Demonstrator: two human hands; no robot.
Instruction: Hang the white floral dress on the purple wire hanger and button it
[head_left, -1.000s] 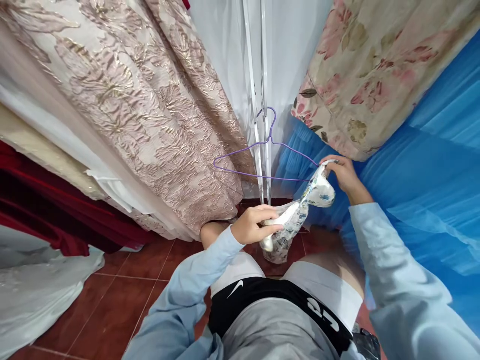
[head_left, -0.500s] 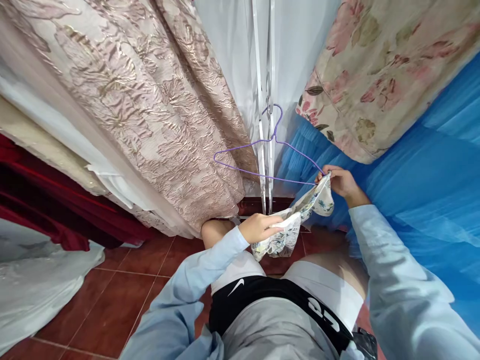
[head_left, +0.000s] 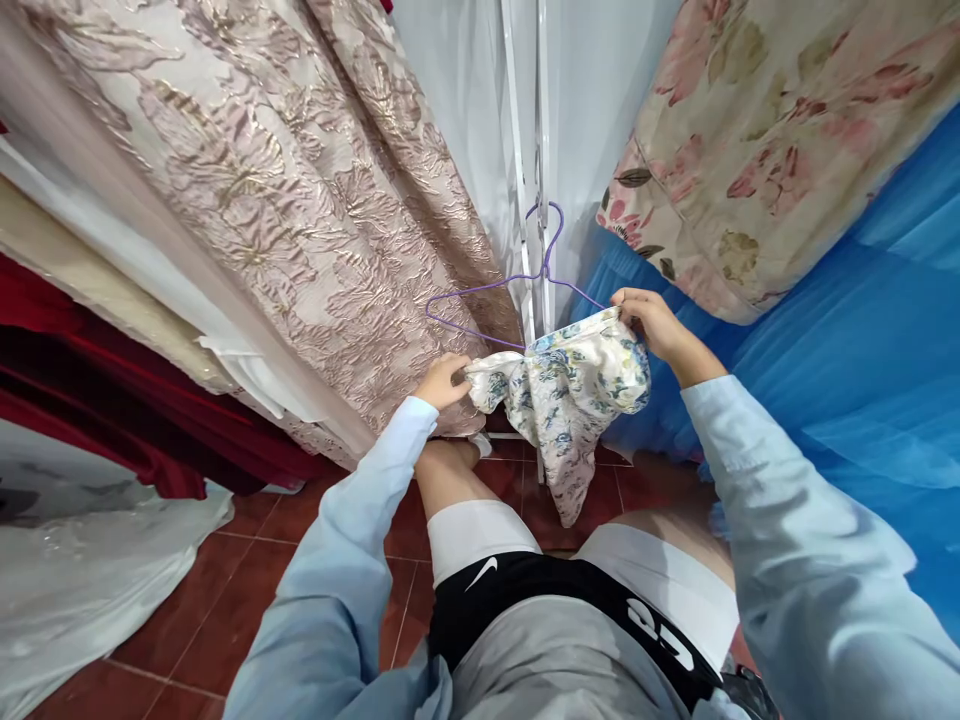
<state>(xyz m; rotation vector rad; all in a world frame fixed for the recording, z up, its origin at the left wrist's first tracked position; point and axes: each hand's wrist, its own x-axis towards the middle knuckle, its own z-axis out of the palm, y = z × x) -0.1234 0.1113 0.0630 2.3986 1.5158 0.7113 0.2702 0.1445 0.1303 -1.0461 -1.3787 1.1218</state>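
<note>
Purple and thin, the hanger (head_left: 545,270) sits behind the floral garment (head_left: 570,390), which covers its lower right part and droops below it. Under the hanger's left end, the left hand (head_left: 444,381) pinches one garment end in its grip; by its right end, the right hand's (head_left: 652,323) grip pinches the top edge. Blue fabric (head_left: 840,330) hangs right of the hanger.

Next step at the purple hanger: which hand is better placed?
Right hand, probably: it pinches the small floral garment near the right side of the hanger. The left hand pinches its other end, below the left corner.
</note>
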